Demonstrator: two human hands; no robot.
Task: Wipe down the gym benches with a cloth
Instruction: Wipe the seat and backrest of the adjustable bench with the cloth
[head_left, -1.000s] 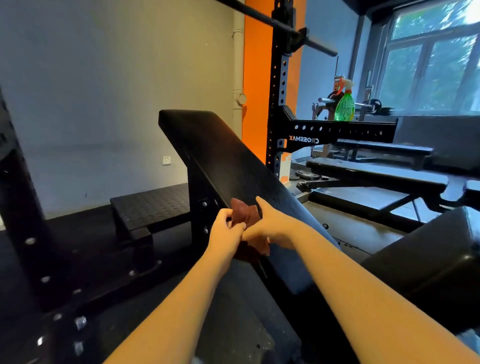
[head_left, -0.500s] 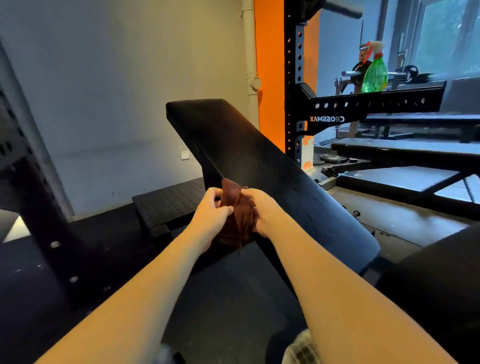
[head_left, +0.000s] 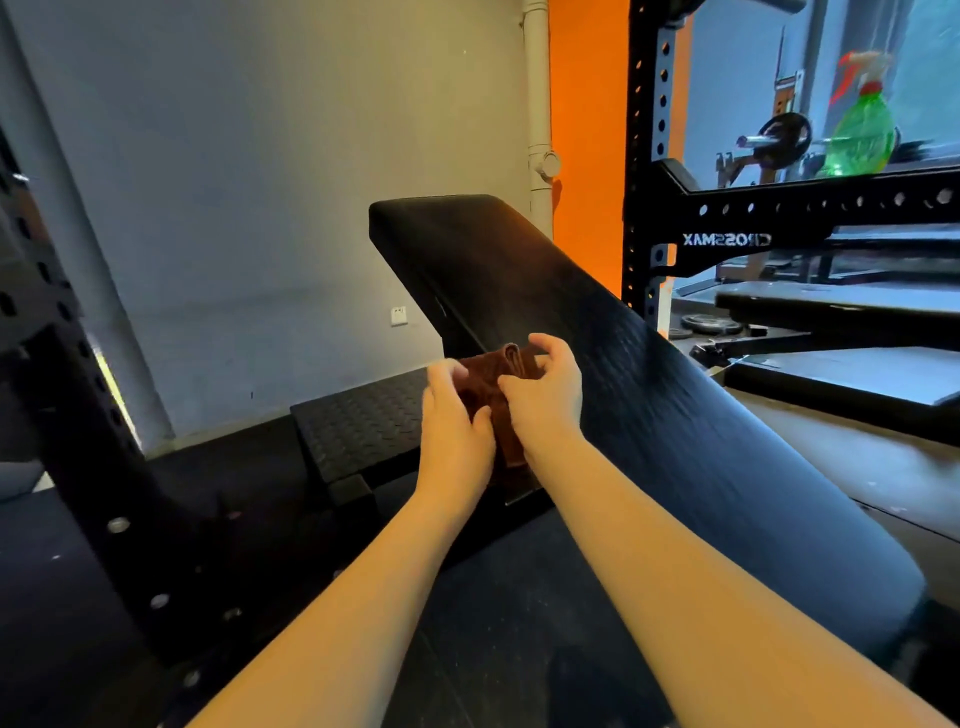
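My left hand (head_left: 453, 431) and right hand (head_left: 548, 400) meet at the left edge of the inclined bench pad (head_left: 649, 395), both gripping the brown cloth (head_left: 493, 376) bunched between them (left thumb pressed into its folds, right fingers curled over its top). The cloth sits against the pad's side, partway up the slope. Beyond stands a black rack (head_left: 727, 239), a green spray bottle (head_left: 862, 140) showing just above its arm.

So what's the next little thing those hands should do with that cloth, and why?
Probably spread the brown cloth flat onto the inclined bench pad and start a stroke. The left hand and right hand hold it bunched between them at the pad's side edge, so no wiping is under way.
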